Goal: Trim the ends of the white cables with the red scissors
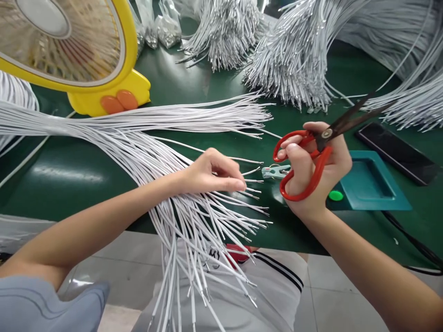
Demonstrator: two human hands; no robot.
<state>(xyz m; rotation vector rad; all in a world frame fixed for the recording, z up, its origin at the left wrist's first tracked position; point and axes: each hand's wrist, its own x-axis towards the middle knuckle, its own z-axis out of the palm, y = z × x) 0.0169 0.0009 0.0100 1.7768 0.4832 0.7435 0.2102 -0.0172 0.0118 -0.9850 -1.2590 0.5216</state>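
Scissors (313,154) with red handles are being gripped in the right hand (311,170), fingers threaded through the loops and clenched around them, the dark blades pointing up and to the right with their tips slightly parted. White wires (173,184) are being pressed down by the left hand (211,173), whose fingers are curled together over a few strands near their stripped ends; whether a single strand is being pinched cannot be told. The wires are being fanned out from the left across the green bench (69,175), many of them hanging over its near edge above the person's lap. A small metal clip (275,172) is lying on the bench just beside the right hand, between the two hands. A teal tray (370,184) is being partly covered by the right hand, with a green button (335,195) at its near left corner. A black phone (398,152) is lying to the right of the tray. A yellow fan (69,50) is standing at the far left, and further bundles of white wires (294,55) are heaped along the back of the bench.
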